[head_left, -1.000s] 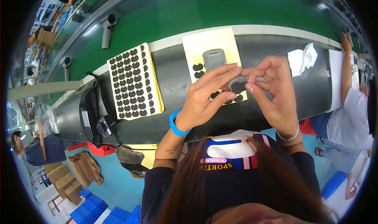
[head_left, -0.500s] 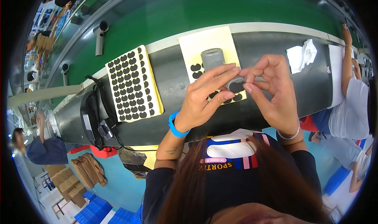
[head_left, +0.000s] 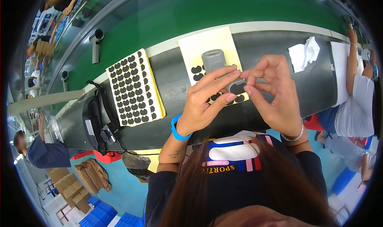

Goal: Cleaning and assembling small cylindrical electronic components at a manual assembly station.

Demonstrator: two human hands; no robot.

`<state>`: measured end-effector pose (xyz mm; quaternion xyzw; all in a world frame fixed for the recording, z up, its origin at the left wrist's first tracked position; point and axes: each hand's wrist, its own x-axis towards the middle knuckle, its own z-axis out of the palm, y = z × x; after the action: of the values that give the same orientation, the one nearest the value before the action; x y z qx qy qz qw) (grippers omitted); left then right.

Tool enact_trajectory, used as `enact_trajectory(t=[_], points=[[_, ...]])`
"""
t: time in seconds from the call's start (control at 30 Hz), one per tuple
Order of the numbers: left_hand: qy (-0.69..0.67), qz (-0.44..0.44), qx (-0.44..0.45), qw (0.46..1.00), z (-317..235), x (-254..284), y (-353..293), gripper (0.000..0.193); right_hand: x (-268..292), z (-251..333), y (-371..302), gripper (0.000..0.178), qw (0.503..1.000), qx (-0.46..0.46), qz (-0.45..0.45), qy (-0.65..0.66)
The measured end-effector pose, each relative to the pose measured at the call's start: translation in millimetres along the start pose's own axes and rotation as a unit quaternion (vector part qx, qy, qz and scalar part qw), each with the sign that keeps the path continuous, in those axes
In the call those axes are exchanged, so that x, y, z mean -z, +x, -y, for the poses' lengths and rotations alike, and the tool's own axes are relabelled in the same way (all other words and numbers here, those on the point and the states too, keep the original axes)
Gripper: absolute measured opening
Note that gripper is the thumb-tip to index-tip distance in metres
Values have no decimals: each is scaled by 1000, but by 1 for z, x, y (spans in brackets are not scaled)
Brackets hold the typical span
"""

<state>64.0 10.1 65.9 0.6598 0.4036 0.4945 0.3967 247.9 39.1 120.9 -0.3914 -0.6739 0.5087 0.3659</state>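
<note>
A grey hair dryer (head_left: 214, 61) is held over the black bench, its vented round end pointing away from me. My left hand (head_left: 205, 97) is closed around it, fingers over the top and thumb beneath. The dark oval end face (head_left: 238, 86) of its other part is turned toward me between my hands. Thumb and fingertips of my right hand (head_left: 275, 97) pinch at the right edge of that face; whatever sits between them is too small to make out. Beneath lies a pale yellow sheet (head_left: 195, 43) with black round stickers, partly covered by the dryer and my hands.
At left lies a stack of sticker sheets (head_left: 128, 89), with a black strapped device (head_left: 92, 123) beside it. Crumpled white paper (head_left: 305, 54) lies at right. Beyond the bench edge runs a green conveyor (head_left: 271, 7) carrying other grey dryers (head_left: 95, 47). Co-workers sit on both sides.
Both hands keep nearly the same grip on the dryer, with only a slight shift of the right fingertips. The other dryers on the green conveyor have moved a little toward the lower left.
</note>
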Motion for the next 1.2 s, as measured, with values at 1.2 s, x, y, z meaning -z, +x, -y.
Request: enact_trajectory(t=[1.2], points=[[-162,-44,100,981,-2,4,-6,30,-13,-43,25,49,986,50,90,-132]])
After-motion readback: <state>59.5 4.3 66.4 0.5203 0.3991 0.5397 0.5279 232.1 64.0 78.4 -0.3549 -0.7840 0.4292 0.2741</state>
